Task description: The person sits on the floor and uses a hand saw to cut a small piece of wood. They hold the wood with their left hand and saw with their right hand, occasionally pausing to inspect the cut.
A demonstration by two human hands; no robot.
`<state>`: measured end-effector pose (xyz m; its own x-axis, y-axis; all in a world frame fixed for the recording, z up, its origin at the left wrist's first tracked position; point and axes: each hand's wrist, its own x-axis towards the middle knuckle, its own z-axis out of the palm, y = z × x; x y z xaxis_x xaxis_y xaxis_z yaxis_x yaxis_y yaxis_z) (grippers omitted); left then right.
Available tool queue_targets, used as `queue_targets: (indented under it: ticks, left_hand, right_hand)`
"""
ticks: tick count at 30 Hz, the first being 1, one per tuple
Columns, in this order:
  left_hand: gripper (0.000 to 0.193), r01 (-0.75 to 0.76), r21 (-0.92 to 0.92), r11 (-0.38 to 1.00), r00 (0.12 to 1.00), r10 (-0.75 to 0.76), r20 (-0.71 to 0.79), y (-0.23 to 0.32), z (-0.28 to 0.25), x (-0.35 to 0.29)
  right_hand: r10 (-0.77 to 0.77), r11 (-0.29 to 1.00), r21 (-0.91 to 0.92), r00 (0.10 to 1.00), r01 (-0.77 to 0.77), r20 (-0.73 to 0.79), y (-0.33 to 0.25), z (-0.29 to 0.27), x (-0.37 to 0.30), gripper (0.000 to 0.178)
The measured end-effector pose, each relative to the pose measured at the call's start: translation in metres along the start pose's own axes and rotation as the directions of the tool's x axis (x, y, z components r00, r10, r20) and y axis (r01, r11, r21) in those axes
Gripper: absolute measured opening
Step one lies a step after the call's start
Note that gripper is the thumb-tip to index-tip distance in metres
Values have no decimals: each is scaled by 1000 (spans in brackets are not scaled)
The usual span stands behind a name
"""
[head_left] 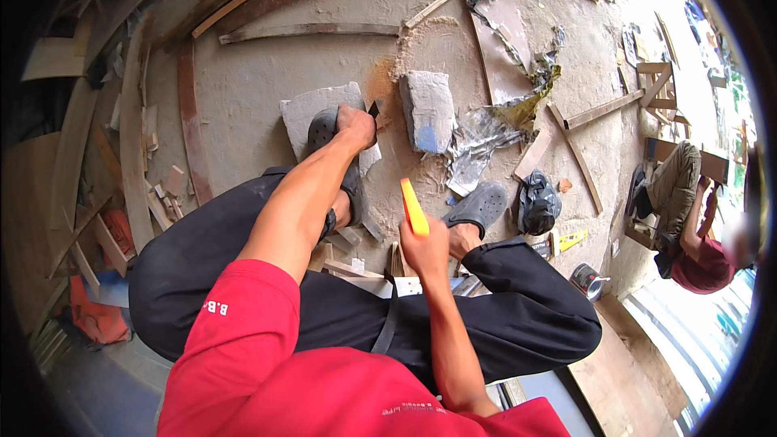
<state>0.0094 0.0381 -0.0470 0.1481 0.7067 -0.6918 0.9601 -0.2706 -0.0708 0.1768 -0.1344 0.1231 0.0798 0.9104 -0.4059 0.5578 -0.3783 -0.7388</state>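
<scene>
My left hand (356, 126) is closed at the edge of a rough pale block (301, 121), close beside the grey clog on my left foot (322, 133). A small dark flat piece (374, 108) sticks out past its fingers; its kind cannot be made out. Nearer my body, my right hand (426, 248) is wrapped round a tool with a yellow and orange handle (413, 207). The handle points up and away from me, and the tool's working end does not show clearly. Orange-brown dust (379, 79) lies on the ground just beyond my left hand.
A second pale block (427, 105) with a blue patch stands right of my left hand. Crumpled silvery foil (477, 146), a black bag (538, 203), a can (588, 282) and wooden strips (312, 30) lie around. At far right a person (700, 263) sits low.
</scene>
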Motion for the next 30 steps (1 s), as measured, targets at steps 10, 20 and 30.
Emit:
queue_targets:
  ticks: [10,20,30]
  left_hand:
    - [29,4,16,1000,997,-6,74,2,-9,-1]
    - [26,-45,71,996,999,43,29,6,-12,-11]
    - [32,-24,34,999,1000,24,6,11,-19,-11]
  right_hand:
    - [-40,999,-35,998,38,-55,12,2,1,21]
    - [54,997,-55,999,-54,-9,-2,13,22,22]
    - [85,990,-117,996,-82,19,-6,10,39,22]
